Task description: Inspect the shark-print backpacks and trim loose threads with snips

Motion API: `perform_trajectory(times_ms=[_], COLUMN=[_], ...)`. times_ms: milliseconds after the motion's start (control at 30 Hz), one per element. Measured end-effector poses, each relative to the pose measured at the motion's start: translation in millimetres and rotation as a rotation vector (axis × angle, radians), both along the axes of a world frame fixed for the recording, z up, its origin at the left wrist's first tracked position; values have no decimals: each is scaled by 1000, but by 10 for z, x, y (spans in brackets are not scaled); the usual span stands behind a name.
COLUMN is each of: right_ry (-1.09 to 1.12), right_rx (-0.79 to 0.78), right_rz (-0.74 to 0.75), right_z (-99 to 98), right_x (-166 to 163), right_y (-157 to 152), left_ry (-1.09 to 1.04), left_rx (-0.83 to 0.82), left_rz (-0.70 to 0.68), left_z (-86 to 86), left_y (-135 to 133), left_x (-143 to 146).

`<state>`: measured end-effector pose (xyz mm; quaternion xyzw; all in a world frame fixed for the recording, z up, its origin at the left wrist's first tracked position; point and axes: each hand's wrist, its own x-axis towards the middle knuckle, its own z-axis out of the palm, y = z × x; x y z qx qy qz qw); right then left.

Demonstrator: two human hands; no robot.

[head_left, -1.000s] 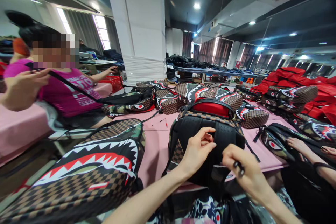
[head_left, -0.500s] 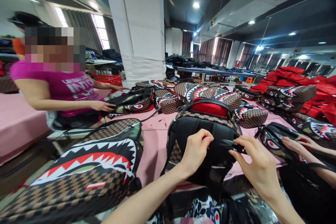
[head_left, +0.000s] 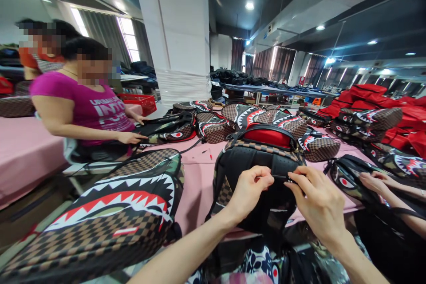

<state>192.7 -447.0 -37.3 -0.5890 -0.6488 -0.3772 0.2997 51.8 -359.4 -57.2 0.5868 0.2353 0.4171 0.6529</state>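
A black backpack [head_left: 244, 159] with brown checkered trim stands upright before me, its strap side facing me and a red top panel showing under the handle. Against its black back, my left hand [head_left: 248, 191] is closed in a pinch; what sits between the fingertips is too small to make out. My right hand [head_left: 317, 199] is closed around small thread snips [head_left: 289, 180], mostly hidden by the fingers. Its fingertips are a short gap to the right of my left hand's. To the left lies a checkered shark-mouth backpack [head_left: 133, 213].
Several more shark backpacks [head_left: 246, 115] cover the pink table [head_left: 193, 186]. Red bags [head_left: 369, 97] are heaped at right. A co-worker in a magenta shirt [head_left: 89, 111] handles a bag at left; another person's hands [head_left: 379, 182] work on one at right. A white pillar [head_left: 176, 31] rises behind.
My right hand has moved left and turned, closer to my left hand, so the snips' blades no longer show plainly. The co-worker at left has shifted upright, both hands on the bag.
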Motion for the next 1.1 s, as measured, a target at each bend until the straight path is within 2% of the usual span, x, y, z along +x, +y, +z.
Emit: perform_trajectory(times_ms=[167, 267, 400, 533, 667, 767, 800, 867, 933, 967, 1033, 1100], right_ry=[90, 89, 42, 9, 66, 89, 93, 158, 304, 380, 490, 533], right_rx=[23, 37, 38, 46, 16, 25, 30, 23, 11, -3, -41, -75], right_rz=[49, 24, 6, -25, 44, 30, 22, 71, 161, 193, 223, 252], right_z=[-10, -20, -14, 7, 6, -6, -6, -2, 4, 2, -16, -48], right_x=[144, 198, 144, 81, 103, 157, 182, 240, 285, 291, 256, 170], right_y=[-34, -45, -19, 14, 27, 43, 46, 40, 23, 16, 21, 71], left_ry=[-151, -142, -79, -50, 18, 113, 157, 243, 315, 358, 476, 574], left_rx=[-242, -274, -145, -74, -14, 156, 273, 612, 990, 1126, 1238, 1227], left_rz=[-119, -163, -190, -133, -76, -37, -3, 137, 403, 550, 790, 891], left_z=[-43, -73, -89, -99, -165, -262, -301, -386, -474, -518, -591, -619], left_y=[35, 23, -37, -56, -29, -42, -55, -77, -67, -43, 39, 141], left_x=[-69, -82, -49, -1, 41, -9, -57, -193, -342, -400, -460, -457])
